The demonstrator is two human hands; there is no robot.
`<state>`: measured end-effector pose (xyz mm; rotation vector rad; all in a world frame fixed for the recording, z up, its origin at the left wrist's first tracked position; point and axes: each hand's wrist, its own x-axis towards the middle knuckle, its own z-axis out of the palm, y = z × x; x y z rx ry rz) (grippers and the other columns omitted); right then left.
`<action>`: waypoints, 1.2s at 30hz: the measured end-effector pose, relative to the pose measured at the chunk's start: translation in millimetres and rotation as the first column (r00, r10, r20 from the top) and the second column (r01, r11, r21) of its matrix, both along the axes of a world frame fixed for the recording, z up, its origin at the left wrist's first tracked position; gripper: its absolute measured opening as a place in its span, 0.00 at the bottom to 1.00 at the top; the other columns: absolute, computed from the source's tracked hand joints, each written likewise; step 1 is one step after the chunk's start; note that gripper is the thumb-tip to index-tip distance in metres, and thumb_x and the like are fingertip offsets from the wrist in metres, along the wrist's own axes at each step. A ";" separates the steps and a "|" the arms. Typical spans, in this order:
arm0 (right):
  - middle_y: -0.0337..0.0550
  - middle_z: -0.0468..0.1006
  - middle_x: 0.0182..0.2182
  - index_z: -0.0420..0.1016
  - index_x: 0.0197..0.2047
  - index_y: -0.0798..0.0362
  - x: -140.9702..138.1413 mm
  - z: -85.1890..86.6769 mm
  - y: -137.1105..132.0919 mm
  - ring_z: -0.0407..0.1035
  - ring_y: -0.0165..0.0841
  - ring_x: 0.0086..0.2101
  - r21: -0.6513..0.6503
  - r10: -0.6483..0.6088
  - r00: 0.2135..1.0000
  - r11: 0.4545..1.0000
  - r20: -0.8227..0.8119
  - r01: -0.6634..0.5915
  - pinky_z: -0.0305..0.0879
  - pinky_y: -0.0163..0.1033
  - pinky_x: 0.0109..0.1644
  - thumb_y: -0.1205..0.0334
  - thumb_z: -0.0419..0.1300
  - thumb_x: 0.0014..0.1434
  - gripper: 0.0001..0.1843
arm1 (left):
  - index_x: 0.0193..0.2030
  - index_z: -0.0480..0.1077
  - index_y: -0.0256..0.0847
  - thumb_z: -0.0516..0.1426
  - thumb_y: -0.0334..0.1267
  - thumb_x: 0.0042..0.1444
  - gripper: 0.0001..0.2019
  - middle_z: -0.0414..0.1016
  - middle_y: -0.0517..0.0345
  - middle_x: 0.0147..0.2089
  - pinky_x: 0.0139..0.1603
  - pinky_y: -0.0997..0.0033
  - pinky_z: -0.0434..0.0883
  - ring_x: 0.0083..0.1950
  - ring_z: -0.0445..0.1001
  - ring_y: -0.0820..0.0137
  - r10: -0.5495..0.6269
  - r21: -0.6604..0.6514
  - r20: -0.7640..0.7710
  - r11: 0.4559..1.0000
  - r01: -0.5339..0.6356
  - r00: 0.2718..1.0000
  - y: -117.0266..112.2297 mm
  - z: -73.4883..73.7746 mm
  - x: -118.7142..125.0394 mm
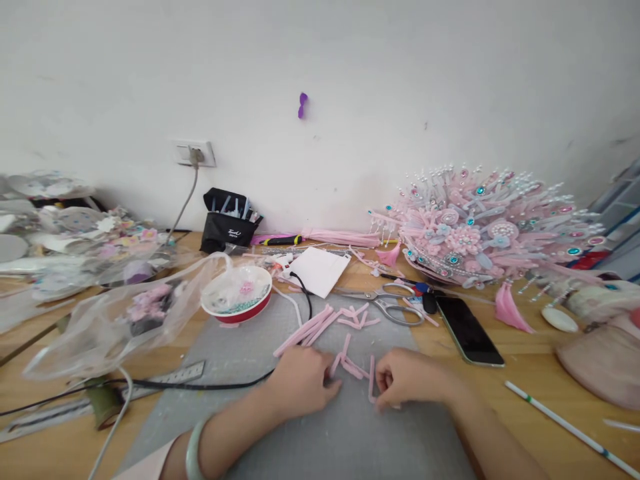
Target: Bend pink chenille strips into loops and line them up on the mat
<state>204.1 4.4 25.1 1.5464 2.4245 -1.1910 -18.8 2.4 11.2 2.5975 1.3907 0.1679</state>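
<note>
Short bent pieces of pink pipe cleaner lie on the grey cutting mat between my two hands. My right hand is closed, pinching an upright piece of pink pipe cleaner between thumb and fingers. My left hand has curled fingers, their tips closed at the edge of another bent pink piece; its grip is partly hidden. Just beyond the hands are a bundle of straight pink pipe cleaners and several folded ones. Silver scissors lie behind them.
A red-and-white bowl of beads stands left of the mat, beside a clear plastic bag. A black cable crosses at left. On the right are a phone, a white stick and a large pink beaded headdress.
</note>
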 end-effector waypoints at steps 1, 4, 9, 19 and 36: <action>0.33 0.69 0.13 0.73 0.20 0.54 -0.7 -1.5 -2.4 0.60 0.24 0.16 0.015 0.000 1.000 1.000 0.018 0.000 0.46 0.28 0.17 0.59 0.61 0.40 0.07 | 0.25 0.69 0.41 0.52 0.45 0.49 0.11 0.74 0.55 0.23 0.25 0.71 0.62 0.26 0.72 0.64 -0.013 0.004 -0.004 1.000 0.013 1.000 -0.6 -1.4 1.3; 0.33 0.69 0.13 0.72 0.20 0.54 -0.2 -4.0 -4.7 0.60 0.24 0.16 0.036 0.008 1.000 0.999 0.010 -0.008 0.46 0.28 0.17 0.65 0.56 0.43 0.06 | 0.25 0.69 0.41 0.49 0.40 0.52 0.11 0.74 0.55 0.23 0.25 0.71 0.61 0.26 0.72 0.65 -0.006 0.013 0.006 1.000 0.006 1.000 0.2 -4.0 4.2; 0.36 0.72 0.18 0.71 0.23 0.56 0.7 -0.5 4.0 0.62 0.26 0.21 0.075 -0.114 0.976 0.989 -0.183 0.130 0.52 0.29 0.22 0.63 0.51 0.49 0.10 | 0.26 0.67 0.40 0.48 0.33 0.51 0.09 0.72 0.55 0.26 0.28 0.71 0.62 0.29 0.71 0.66 -0.023 0.060 0.080 0.998 0.018 0.997 5.5 -2.6 4.3; 0.41 0.70 0.36 0.72 0.24 0.53 -30.3 -10.5 2.3 0.65 0.31 0.36 0.384 -0.132 0.922 0.880 -0.365 0.278 0.59 0.33 0.38 0.59 0.55 0.52 0.10 | 0.23 0.61 0.39 0.48 0.27 0.45 0.05 0.66 0.61 0.25 0.29 0.77 0.59 0.28 0.64 0.73 -0.052 -0.103 0.376 0.990 0.098 0.925 9.5 -3.7 5.8; 0.47 0.61 0.55 0.64 0.48 0.54 -28.1 -9.5 -2.0 0.54 0.34 0.53 0.728 0.151 0.988 0.681 -0.028 -0.084 0.54 0.41 0.54 0.74 0.48 0.54 0.18 | 0.22 0.62 0.38 0.49 0.27 0.47 0.06 0.65 0.62 0.24 0.29 0.77 0.58 0.27 0.62 0.75 -0.084 -0.091 0.408 0.987 0.132 0.909 11.3 -11.1 6.7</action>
